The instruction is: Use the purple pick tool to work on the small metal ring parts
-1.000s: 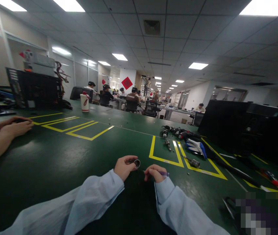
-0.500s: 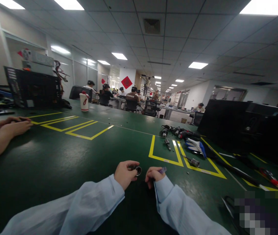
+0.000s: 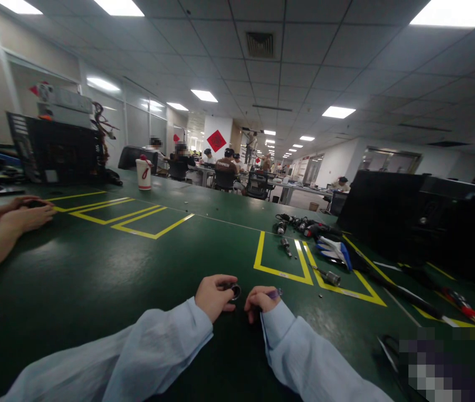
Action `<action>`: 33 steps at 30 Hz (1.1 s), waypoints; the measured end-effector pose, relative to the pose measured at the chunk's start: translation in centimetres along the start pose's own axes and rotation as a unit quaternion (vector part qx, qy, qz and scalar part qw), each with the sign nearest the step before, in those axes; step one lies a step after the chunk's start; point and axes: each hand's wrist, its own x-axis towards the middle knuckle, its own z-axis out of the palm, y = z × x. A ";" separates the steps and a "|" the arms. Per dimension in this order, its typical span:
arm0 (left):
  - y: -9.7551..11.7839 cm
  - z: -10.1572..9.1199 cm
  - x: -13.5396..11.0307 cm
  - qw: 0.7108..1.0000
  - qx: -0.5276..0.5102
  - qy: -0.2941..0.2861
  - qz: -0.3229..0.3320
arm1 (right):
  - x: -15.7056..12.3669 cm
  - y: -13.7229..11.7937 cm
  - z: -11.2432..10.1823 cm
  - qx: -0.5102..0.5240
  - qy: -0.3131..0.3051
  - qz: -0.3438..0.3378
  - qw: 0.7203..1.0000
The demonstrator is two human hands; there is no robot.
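My left hand (image 3: 212,297) is closed round a short metal sleeve (image 3: 236,291), whose round open end faces right. Just to the right, my right hand (image 3: 260,300) has its fingers curled round a slim tool with a clear purple handle (image 3: 277,293). Only the handle's end sticks out above that hand; its tip is hidden, so the exact kind does not show. A small gap separates the two hands, both low over the green table (image 3: 137,285). Beyond them, a drill chuck with a shaft (image 3: 286,246) and a bigger metal cylinder (image 3: 331,278) lie near yellow tape outlines.
A co-worker's hands (image 3: 25,215) hold a dark object at the left. A blue-and-white glove (image 3: 333,251), dark metal parts (image 3: 302,222) and a red-handled tool (image 3: 461,306) lie to the right. A white cup (image 3: 144,174) stands at the back, near a black computer case (image 3: 57,148).
My right hand has shifted slightly left, closer to the metal sleeve, with the purple handle in it. My left hand has hardly moved. The co-worker's hands have tilted their dark object a little.
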 end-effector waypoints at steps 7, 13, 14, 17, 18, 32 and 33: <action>-1.1 -0.5 1.4 0.998 -0.044 -0.008 0.051 | -0.3 -0.3 -1.1 0.014 0.024 -0.060 0.998; -0.9 -0.5 1.3 0.997 -0.053 -0.020 0.055 | -0.1 0.6 -0.4 -0.028 0.070 -0.173 0.982; -0.8 -0.4 1.2 0.997 -0.050 -0.026 0.055 | -0.1 0.8 -0.1 -0.044 0.079 -0.188 0.978; -0.4 -0.4 0.7 0.996 -0.034 -0.043 0.065 | 0.0 1.2 0.3 -0.095 0.099 -0.218 0.966; -0.4 -0.4 0.6 0.996 -0.027 -0.044 0.071 | 0.0 1.3 0.3 -0.112 0.102 -0.229 0.962; -0.9 -0.5 1.0 0.990 0.025 -0.013 0.137 | -1.4 0.6 1.4 -0.400 0.114 -0.385 0.824; -1.0 -0.5 1.1 0.989 0.030 -0.012 0.141 | -1.4 0.7 1.4 -0.430 0.109 -0.400 0.802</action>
